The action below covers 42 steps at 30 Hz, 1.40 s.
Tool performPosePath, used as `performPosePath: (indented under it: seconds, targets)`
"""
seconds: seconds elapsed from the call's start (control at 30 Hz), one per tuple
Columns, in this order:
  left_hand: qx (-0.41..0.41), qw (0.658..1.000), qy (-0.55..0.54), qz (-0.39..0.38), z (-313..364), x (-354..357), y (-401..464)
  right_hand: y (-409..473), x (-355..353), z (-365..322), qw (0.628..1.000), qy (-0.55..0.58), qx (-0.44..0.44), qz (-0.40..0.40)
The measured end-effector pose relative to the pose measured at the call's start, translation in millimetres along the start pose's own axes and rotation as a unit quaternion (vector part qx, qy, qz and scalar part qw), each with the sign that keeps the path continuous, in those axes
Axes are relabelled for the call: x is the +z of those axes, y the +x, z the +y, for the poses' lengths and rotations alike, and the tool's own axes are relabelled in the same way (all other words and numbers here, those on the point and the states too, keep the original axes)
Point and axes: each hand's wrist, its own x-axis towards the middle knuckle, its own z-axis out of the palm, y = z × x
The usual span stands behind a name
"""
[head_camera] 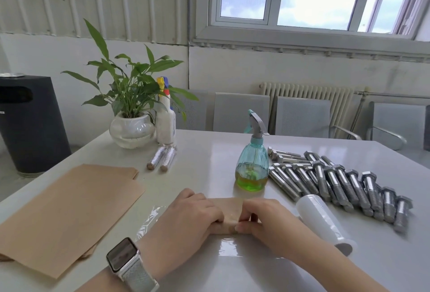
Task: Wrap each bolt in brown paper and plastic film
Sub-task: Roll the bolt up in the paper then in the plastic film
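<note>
A brown-paper roll (pixel 230 212) lies across the table in front of me, on a sheet of clear plastic film (pixel 229 246). My left hand (pixel 186 217) grips its left part with curled fingers. My right hand (pixel 263 218) pinches its right part. The bolt inside is hidden. A pile of several bare steel bolts (pixel 337 182) lies to the right. A roll of plastic film (pixel 323 219) lies beside my right hand. A stack of brown paper sheets (pixel 69 208) lies on the left. Two wrapped bolts (pixel 161 158) lie near the plant.
A teal spray bottle (pixel 252 163) with greenish liquid stands just beyond the roll. A potted plant (pixel 131 115) and a white spray bottle (pixel 165 117) stand at the back left. A black bin (pixel 28 124) is off the table's left; chairs (pixel 302 115) stand behind.
</note>
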Motion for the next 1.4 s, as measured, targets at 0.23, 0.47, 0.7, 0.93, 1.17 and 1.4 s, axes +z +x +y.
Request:
performPosePath:
  seconds: [0.23,0.47,0.7,0.93,1.17,1.4]
  targets:
    - [-0.045,0.999,-0.023,-0.005,0.1,7.1,1.4,0.3,-2.2,-1.7,1.000,0.002,-0.004,-0.016]
    - [-0.177,0.968,-0.170,-0.043,-8.5,14.2,1.5,4.8,-3.2,1.0,0.998,-0.014,0.005,-0.055]
    - [-0.209,0.951,-0.197,-0.115,-13.5,7.8,8.4,33.0,-19.7,-2.4,0.967,-0.077,0.050,-0.236]
    - [-0.194,0.959,-0.181,-0.098,-11.4,8.8,6.1,50.1,-26.7,-13.7,0.923,-0.163,0.091,-0.337]
    - [-0.196,0.947,-0.226,-0.119,-14.8,6.8,6.9,77.2,-32.6,-20.6,0.979,-0.070,0.098,-0.165]
    - [-0.203,0.942,-0.238,-0.121,-16.4,6.3,6.7,92.0,1.9,-22.5,0.963,-0.216,0.060,-0.151]
